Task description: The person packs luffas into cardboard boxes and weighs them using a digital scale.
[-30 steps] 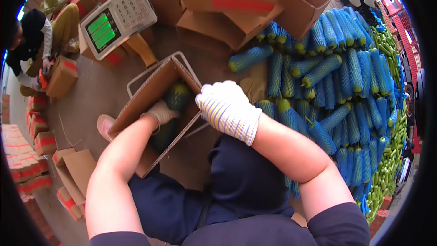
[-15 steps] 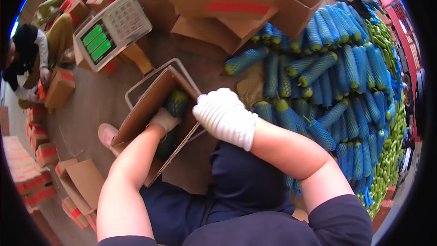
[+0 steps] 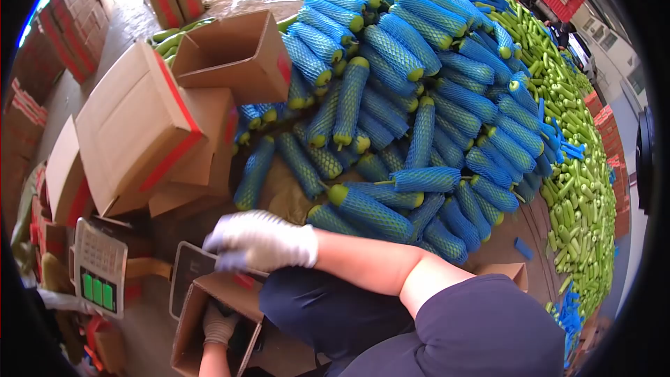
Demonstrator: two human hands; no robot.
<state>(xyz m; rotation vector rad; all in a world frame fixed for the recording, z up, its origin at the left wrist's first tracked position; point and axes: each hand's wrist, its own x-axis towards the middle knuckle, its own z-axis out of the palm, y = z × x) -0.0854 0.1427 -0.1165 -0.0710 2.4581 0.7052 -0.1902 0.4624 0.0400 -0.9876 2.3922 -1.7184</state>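
My left hand (image 3: 219, 326), in a pale knit glove, reaches down inside an open cardboard box (image 3: 185, 335). A dark green shape, probably a long gourd (image 3: 242, 335), lies beside it in the box's shadow; the fingertips are hard to see. Above the box's upper edge is my right hand (image 3: 264, 241), in a white glove, slightly blurred, its fingers stretched out to the left and holding nothing. The box rests against the metal frame of a weighing scale (image 3: 183, 279). Nearest the right hand are green gourds in blue foam nets (image 3: 370, 211), heaped to the right.
The scale's display (image 3: 100, 290) glows green at the left. Several cardboard boxes (image 3: 132, 126) with red bands stand beyond it, one open box (image 3: 234, 52) on top. Unwrapped green gourds (image 3: 579, 202) form a long pile at the far right. Part of another person (image 3: 63, 300) shows at lower left.
My view has swung to the right, so the box and scale sit lower left. My right hand has left the box edge and its fingers have opened. The left hand remains inside the box.
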